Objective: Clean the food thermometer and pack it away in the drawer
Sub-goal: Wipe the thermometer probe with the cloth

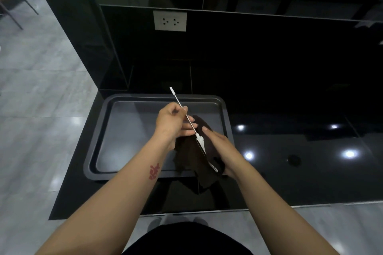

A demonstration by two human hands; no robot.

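One food thermometer [187, 119], one dark cloth [191, 155] and one grey baking tray [99, 130] show, all above or on the black table [290, 161]. The left hand [172, 122] pinches the thermometer's metal probe with its fingers clamped on it. The right hand [219, 147] grips the cloth wrapped round the white body. The tray holds nothing else; hands and cloth hover over it.

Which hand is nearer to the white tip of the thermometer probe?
Left. The left hand pinches the thermometer on the probe, just below the white tip. The right hand holds the dark cloth around the body, at the far end.
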